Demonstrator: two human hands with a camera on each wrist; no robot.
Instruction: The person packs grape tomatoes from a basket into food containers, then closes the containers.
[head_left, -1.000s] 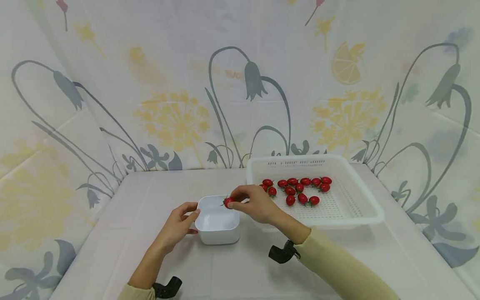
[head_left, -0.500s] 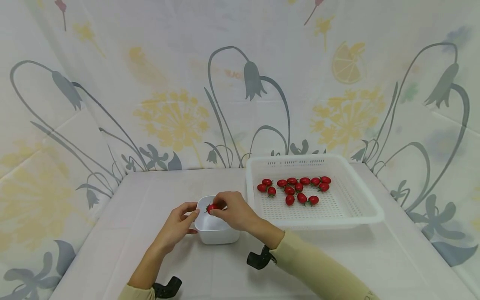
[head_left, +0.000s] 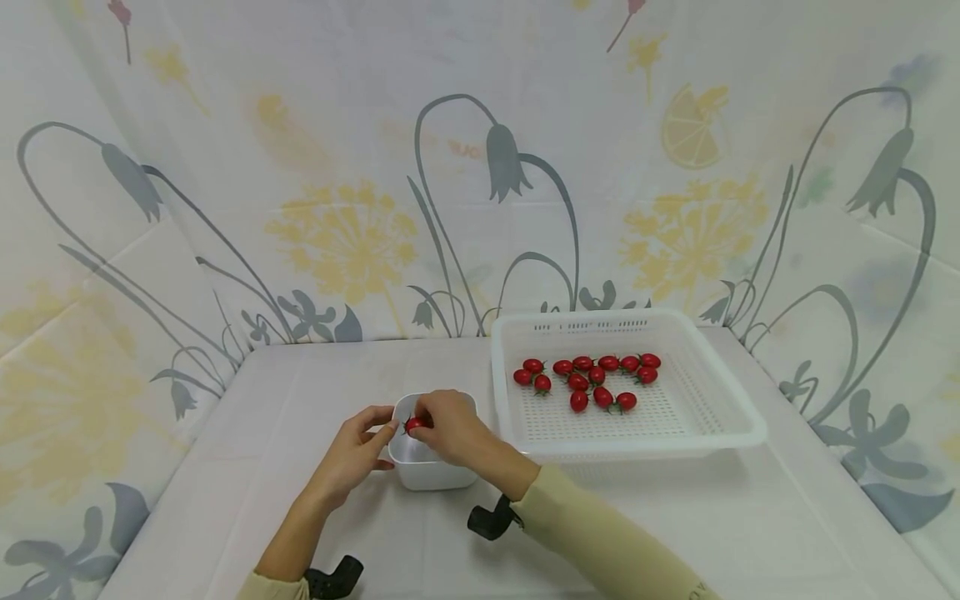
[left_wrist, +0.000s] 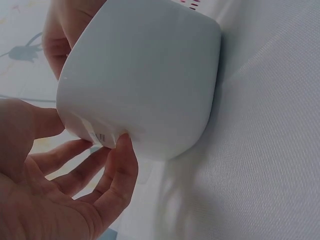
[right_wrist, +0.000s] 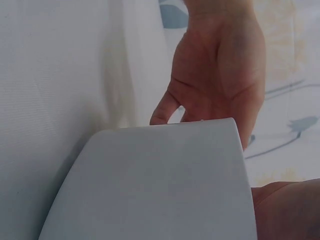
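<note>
A small white square container (head_left: 435, 477) with rounded corners stands on the cloth. My left hand (head_left: 352, 454) holds its left side, thumb at the rim and fingertips against the outer wall, as the left wrist view shows too. My right hand (head_left: 456, 429) reaches down inside the rim and pinches a red cherry tomato (head_left: 413, 426) with a green stem near the left inner wall. In the right wrist view the container wall (right_wrist: 160, 185) hides the fingertips of my right hand (right_wrist: 217, 75) and the tomato.
To the right, a white perforated plastic basket (head_left: 697, 433) holds several cherry tomatoes (head_left: 602, 397), loosely scattered on its floor. White cloth (head_left: 315, 367) covers the table, and a flower-printed curtain (head_left: 465, 250) rises behind and at both sides.
My right hand has moved left and down with the cherry tomato, from above the container's right rim to inside it near the left wall. My left hand and the basket have stayed put.
</note>
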